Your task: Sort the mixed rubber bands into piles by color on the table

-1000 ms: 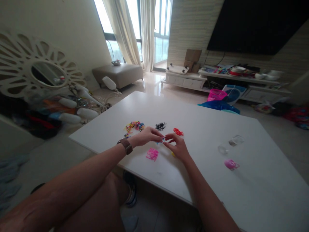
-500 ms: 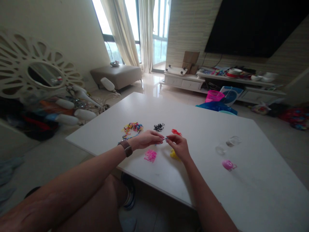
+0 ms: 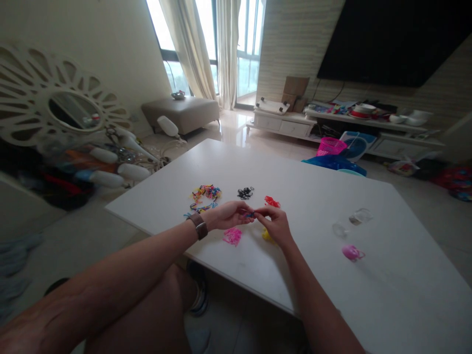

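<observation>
Over the white table (image 3: 324, 285), my left hand (image 3: 229, 215) and my right hand (image 3: 276, 223) meet fingertip to fingertip. Between them is a small bluish bundle of rubber bands (image 3: 250, 215), pinched from both sides; single loops in it are too small to make out. Multicoloured rubber bands (image 3: 207, 192) form a heap beyond my left wrist, with a strand of linked bands (image 3: 201, 209) close to it. Around my hands lie piles of black bands (image 3: 245, 192), red bands (image 3: 272, 201) and pink bands (image 3: 232, 237). Yellow bands (image 3: 268, 236) are partly hidden under my right hand.
At the right of the table are a clear jar (image 3: 360, 216) lying on its side, a clear round piece (image 3: 339, 229) and a pink cup-like item (image 3: 353, 252). Lamp arms with white shades (image 3: 134, 171) stand by the table's left edge. A pink basket (image 3: 331, 146) is beyond it.
My left hand has turned, showing more of its palm and the bluish bundle. Earlier a thin dark band showed between the fingertips. The whole view has shifted slightly.
</observation>
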Available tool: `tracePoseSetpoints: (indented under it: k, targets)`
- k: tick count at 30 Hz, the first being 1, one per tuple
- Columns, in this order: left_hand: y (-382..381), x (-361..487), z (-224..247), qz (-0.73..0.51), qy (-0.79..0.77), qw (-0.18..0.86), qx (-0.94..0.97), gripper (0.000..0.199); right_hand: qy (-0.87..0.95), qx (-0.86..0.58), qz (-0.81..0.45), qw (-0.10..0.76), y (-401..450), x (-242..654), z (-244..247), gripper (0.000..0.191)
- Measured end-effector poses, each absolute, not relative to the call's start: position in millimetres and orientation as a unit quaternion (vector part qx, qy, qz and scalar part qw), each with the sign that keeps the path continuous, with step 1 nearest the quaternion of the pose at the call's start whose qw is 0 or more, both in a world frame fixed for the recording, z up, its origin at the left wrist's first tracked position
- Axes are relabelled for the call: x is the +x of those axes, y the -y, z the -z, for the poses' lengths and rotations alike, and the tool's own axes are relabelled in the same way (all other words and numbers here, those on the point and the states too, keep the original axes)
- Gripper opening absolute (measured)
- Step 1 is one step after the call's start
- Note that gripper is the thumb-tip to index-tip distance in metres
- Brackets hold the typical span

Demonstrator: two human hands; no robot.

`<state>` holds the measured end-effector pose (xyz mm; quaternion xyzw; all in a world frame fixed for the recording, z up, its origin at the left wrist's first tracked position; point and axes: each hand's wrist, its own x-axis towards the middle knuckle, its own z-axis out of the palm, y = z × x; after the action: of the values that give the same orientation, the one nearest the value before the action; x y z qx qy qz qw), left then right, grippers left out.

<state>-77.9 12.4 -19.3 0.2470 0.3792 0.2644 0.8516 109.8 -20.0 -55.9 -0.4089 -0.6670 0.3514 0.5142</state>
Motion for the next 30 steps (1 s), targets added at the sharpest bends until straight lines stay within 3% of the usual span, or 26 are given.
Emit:
tracePoseSetpoints:
  k: [9,22,26,30]
  targets:
    - [-9,-74,17,-0.262,-0.377,0.856,0.24,0.008,0.656,-0.418,-0.335,0.531,21,110,60,0.024]
    - [-17,-88,12,-0.294,-0.415,0.823,0.254,0.022,0.636,-0.477,-0.241,0.557,16,126,53,0.018]
    - [-26,-101,12,-0.346,-0.428,0.798,0.243,0.018,0.708,-0.483,-0.174,0.485,12,127,58,0.009]
    - [-31,-114,15,-0.359,-0.44,0.785,0.246,0.015,0.803,-0.453,-0.123,0.368,9,104,63,0.014]
